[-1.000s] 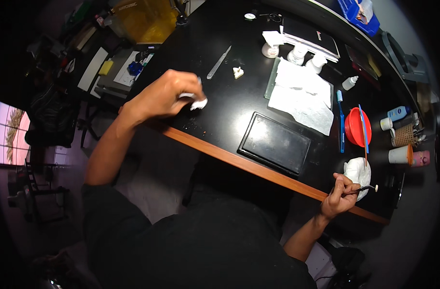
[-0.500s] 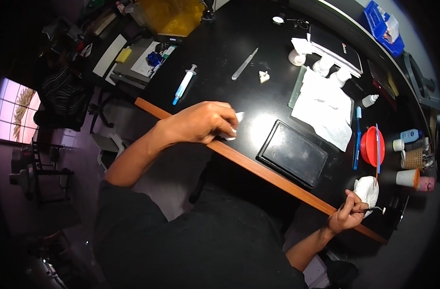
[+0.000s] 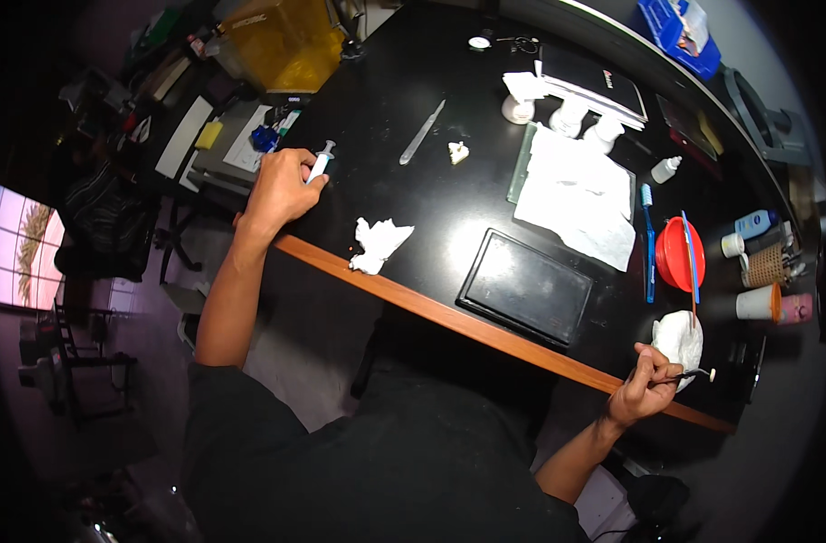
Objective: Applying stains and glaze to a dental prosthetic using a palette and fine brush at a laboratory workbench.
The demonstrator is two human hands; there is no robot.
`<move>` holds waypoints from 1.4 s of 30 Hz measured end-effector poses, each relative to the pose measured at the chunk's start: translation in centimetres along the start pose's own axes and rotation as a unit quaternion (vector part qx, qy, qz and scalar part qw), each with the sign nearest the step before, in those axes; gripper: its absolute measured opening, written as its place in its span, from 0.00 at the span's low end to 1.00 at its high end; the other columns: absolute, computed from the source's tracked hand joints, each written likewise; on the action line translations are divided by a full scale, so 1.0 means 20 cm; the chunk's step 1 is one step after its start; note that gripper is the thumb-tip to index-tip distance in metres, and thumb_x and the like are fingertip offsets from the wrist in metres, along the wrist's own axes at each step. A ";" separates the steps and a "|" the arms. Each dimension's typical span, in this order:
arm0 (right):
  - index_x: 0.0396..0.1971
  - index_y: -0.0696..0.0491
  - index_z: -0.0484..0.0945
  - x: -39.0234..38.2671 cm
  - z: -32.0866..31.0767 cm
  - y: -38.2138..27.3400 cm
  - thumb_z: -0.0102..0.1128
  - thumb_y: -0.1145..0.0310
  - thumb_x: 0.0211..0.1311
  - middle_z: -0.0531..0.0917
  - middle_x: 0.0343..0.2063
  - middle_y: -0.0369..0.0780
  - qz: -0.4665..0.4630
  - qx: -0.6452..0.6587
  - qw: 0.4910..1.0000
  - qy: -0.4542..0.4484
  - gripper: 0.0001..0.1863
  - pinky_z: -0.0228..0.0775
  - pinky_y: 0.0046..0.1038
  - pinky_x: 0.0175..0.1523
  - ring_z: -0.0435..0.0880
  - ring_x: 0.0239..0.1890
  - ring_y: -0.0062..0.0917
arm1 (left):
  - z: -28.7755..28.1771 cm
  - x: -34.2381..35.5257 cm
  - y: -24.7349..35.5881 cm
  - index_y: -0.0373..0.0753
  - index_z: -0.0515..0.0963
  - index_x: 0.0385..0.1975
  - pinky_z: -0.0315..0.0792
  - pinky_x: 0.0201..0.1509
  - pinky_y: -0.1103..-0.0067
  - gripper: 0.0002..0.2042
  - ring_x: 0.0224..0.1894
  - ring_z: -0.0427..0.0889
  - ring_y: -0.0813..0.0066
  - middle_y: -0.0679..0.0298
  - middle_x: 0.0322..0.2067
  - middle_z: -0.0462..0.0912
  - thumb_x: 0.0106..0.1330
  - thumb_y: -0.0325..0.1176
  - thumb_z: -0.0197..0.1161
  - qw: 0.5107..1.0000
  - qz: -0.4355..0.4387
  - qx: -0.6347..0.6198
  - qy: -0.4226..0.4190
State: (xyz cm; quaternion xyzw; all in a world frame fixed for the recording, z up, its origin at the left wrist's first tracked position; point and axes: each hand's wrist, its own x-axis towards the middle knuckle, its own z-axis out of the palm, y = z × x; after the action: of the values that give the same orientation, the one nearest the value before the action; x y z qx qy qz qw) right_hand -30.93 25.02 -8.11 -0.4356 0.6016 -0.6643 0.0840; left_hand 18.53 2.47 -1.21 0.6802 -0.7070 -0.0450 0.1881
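At the left end of the black desk, my left hand [image 3: 282,188] closes round the barrel of a syringe [image 3: 320,165]. The syringe's lower end is hidden by the fingers. A crumpled white tissue [image 3: 375,246] lies by the wooden edge, to the right of that hand. On the far right, my right hand [image 3: 641,391] pinches dark tweezers with a bent tip [image 3: 693,374]. A small whitish piece [image 3: 712,375], perhaps a tooth crown, sits at the tip. Right behind this hand lies a wad of white cloth or tissue [image 3: 674,339].
A scalpel-like tool [image 3: 422,133] and a small cream-coloured piece [image 3: 458,152] lie mid-desk. A black rectangular tray [image 3: 526,288] sits near the front edge. Farther right are white paper [image 3: 580,199], a blue toothbrush [image 3: 649,244], a red bowl [image 3: 674,258] and a dropper bottle [image 3: 666,169].
My left hand has let go of the tissue, moved left and taken hold of the syringe. My right hand still holds the tweezers in about the same place. The view has shifted slightly.
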 end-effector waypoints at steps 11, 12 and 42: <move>0.26 0.53 0.63 -0.01 0.00 -0.02 0.58 0.82 0.68 0.85 0.31 0.44 -0.001 0.024 1.000 0.002 0.15 0.64 0.20 0.45 0.74 0.33 0.16 | 0.13 -0.08 0.68 0.31 0.89 0.40 0.80 0.34 0.75 0.17 0.26 0.87 0.69 0.54 0.26 0.87 0.53 0.34 0.79 0.953 0.215 -0.144 -0.157; 0.26 0.53 0.63 0.00 0.00 -0.02 0.58 0.82 0.68 0.85 0.31 0.44 -0.002 0.024 1.000 0.004 0.15 0.64 0.20 0.45 0.74 0.33 0.16 | 0.14 -0.07 0.70 0.31 0.89 0.40 0.80 0.35 0.75 0.17 0.26 0.87 0.69 0.54 0.25 0.87 0.54 0.35 0.79 0.955 0.180 -0.124 -0.202; 0.29 0.51 0.60 -0.01 0.01 -0.03 0.57 0.83 0.67 0.83 0.28 0.43 0.008 0.050 0.999 -0.005 0.15 0.65 0.19 0.46 0.73 0.31 0.15 | 0.17 0.46 0.61 0.36 0.89 0.32 0.81 0.43 0.73 0.16 0.31 0.89 0.67 0.59 0.26 0.88 0.52 0.42 0.82 0.981 0.037 0.009 -0.192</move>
State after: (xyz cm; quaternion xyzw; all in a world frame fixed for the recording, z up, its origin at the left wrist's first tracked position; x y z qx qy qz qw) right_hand -30.44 25.23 -7.69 -0.4291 0.5707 -0.6908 0.1136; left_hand 5.76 -6.31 1.39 0.6340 -0.7550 -0.1613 0.0447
